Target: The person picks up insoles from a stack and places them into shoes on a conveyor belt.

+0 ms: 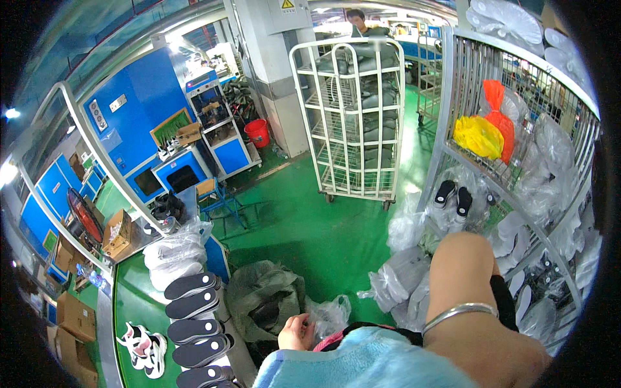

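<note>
My left hand is low in the middle, its fingers curled beside a crumpled clear plastic bag. What the fingers close on, if anything, is too small to make out. Light blue fuzzy cloth lies across the lower edge, next to this hand. On the lower right my bare right arm wears a silver bangle. It reaches toward bagged goods, its fingers out of sight. Something black shows just beside it. Left of my left hand lies an opened grey-green sack.
Black insoles line a green bench at left, near white-and-pink sneakers. A white wheeled cage trolley stands ahead, a person behind it. A metal rack holds plastic-wrapped bundles; black-soled pieces lie at its foot.
</note>
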The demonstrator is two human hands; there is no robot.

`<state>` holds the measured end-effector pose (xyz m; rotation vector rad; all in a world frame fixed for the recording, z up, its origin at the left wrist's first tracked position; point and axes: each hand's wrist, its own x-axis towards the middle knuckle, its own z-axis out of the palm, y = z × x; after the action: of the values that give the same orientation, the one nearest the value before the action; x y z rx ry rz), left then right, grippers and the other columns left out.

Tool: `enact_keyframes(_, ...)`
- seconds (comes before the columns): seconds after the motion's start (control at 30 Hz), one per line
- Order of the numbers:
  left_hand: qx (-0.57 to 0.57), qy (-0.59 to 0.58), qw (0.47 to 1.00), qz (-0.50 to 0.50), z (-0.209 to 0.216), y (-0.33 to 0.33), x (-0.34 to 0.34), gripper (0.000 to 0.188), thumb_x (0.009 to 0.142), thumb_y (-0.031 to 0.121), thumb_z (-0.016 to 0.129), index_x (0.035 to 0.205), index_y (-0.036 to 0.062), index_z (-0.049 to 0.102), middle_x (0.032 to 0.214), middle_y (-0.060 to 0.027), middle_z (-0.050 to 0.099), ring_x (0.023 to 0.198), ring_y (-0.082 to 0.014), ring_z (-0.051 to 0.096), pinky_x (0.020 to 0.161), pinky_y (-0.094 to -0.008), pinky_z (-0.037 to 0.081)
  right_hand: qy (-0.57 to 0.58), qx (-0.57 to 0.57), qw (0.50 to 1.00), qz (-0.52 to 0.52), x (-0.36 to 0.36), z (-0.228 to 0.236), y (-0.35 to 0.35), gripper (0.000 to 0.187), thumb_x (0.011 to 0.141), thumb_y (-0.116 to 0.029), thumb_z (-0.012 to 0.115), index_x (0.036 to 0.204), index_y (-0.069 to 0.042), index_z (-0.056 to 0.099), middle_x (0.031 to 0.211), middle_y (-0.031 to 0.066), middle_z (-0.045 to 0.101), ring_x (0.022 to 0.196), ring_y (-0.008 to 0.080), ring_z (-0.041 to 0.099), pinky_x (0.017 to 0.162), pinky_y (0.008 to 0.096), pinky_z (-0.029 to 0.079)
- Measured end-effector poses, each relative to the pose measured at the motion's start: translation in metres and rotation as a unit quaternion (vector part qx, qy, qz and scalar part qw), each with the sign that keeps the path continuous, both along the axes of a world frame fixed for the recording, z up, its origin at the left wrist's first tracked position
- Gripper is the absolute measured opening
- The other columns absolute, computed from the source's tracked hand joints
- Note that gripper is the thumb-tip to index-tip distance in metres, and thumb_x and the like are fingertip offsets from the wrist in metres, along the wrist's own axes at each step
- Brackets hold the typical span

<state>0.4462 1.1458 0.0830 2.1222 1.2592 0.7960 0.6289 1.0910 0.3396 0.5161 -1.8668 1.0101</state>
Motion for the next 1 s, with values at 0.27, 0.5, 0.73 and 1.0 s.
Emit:
enact_keyframes(0.27,0.046,-0.007,0.996,-0.07,-0.005,0.02,0.028,0.021,0.07,0.011,0.063,0.089,0.0052,0.056,0.077,-0.01,0.057,0.057,-0.02,0.057,0.052,-0.0297,0.047,0.045,0.022,0.999,-0.018,0.027,-0.006,0.004,0.03,0.085,-0.025,0.048,0.1,-0.001,0.054,0.085,0.0123,0.059,0.071,0.0212,0.058,0.068,0.027,0.045)
enact_keyframes(0.5,-0.008,0.013,0.998,-0.059,-0.024,0.009,0.028,0.023,0.071,0.013,0.063,0.091,0.0054,0.057,0.081,-0.0114,0.058,0.062,-0.0224,0.058,0.055,-0.0304,0.047,0.087,0.027,0.995,0.027,0.036,-0.013,0.007,0.029,0.085,-0.024,0.048,0.1,-0.001,0.054,0.084,0.0126,0.059,0.07,0.0214,0.059,0.067,0.0264,0.045)
enact_keyframes(0.73,-0.092,0.002,0.984,-0.155,-0.063,0.02,0.066,0.023,0.071,0.017,0.062,0.091,0.0063,0.057,0.083,-0.0103,0.058,0.063,-0.0223,0.058,0.056,-0.0309,0.047,0.087,0.043,0.995,-0.003,0.068,-0.006,-0.021,0.028,0.085,-0.023,0.049,0.099,0.0,0.055,0.083,0.0128,0.06,0.068,0.0216,0.059,0.067,0.0258,0.046)
enact_keyframes(1.0,-0.009,0.073,0.983,-0.167,-0.075,0.028,0.094,0.017,0.073,0.014,0.059,0.088,0.0057,0.056,0.078,-0.0106,0.056,0.065,-0.0253,0.056,0.057,-0.0328,0.046,0.16,-0.011,0.696,-0.7,0.213,-0.012,-0.092,0.03,0.083,-0.025,0.047,0.101,0.0,0.051,0.093,0.0122,0.055,0.081,0.0206,0.053,0.075,0.028,0.041)
